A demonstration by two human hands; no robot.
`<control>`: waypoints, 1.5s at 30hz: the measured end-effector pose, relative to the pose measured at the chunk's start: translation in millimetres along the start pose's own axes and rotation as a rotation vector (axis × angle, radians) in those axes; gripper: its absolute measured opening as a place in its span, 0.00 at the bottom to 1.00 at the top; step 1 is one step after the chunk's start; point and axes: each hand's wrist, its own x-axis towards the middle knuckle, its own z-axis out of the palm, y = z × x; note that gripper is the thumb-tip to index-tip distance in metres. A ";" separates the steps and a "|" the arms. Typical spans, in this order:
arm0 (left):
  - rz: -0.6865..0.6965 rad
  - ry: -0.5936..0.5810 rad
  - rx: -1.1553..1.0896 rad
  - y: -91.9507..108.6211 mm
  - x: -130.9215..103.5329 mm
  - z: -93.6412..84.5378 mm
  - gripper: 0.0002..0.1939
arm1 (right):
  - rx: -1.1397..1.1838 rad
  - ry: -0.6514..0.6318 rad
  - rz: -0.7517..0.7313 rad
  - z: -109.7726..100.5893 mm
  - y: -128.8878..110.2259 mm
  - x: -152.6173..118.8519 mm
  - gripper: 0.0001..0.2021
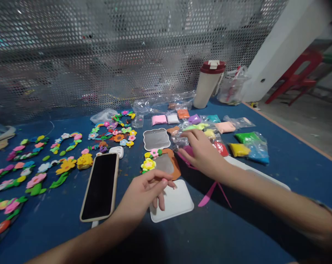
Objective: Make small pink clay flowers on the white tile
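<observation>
My left hand (143, 192) hovers over a white rounded board (177, 207), its fingers loosely curled. A small pink bit of clay (165, 180) shows at its thumb and fingertips. Further right, my right hand (205, 152) reaches over the clay packets, fingers bent and apart, beside a clear plastic wrapper (179, 141) and a magenta item (187, 157) partly hidden under it. Between the hands lies a brown-framed mirror (177, 167) with a yellow flower (148, 165) and smaller flowers on its left and top edges. Behind it is a bare scalloped frame (156, 139).
A phone (100, 187) lies left of my left hand, with several flower-covered frames (65, 167) beyond. Colored clay packets (239, 149) spread at right. A pink clay tool (207, 196) lies near my right forearm. A tumbler (208, 86) stands by the perforated metal panel (99, 55).
</observation>
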 end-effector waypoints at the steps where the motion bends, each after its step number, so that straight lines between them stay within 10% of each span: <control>1: 0.015 -0.004 -0.001 0.8 -1.3 0.0 0.11 | -0.008 -0.022 -0.042 2.0 1.0 16.7 0.13; 7: 0.072 -0.014 -0.017 1.9 -9.3 -1.4 0.12 | -0.077 -0.104 -0.140 35.1 -1.7 113.7 0.16; 13: 0.100 -0.027 -0.064 2.8 -10.0 -8.3 0.08 | -0.063 -0.039 -0.067 47.5 -9.2 137.8 0.16; 22: 0.213 0.172 0.174 30.4 0.2 -34.6 0.16 | 0.166 0.161 -0.147 -24.9 -30.8 30.8 0.15; 28: 0.139 -0.073 0.361 31.7 -7.5 -20.6 0.12 | 0.435 0.214 -0.248 -26.4 -52.1 -53.3 0.15; 32: 0.098 -0.123 0.421 30.5 -23.0 -8.9 0.14 | 0.415 0.320 -0.359 -22.4 -57.0 -70.3 0.14; 37: 0.377 -0.189 0.969 24.9 -45.7 -0.4 0.09 | 0.293 0.397 -0.504 -27.1 -57.2 -79.8 0.09; 45: 0.573 -0.118 1.100 20.2 -42.2 -2.5 0.12 | 0.422 0.425 -0.326 -23.1 -60.4 -83.1 0.04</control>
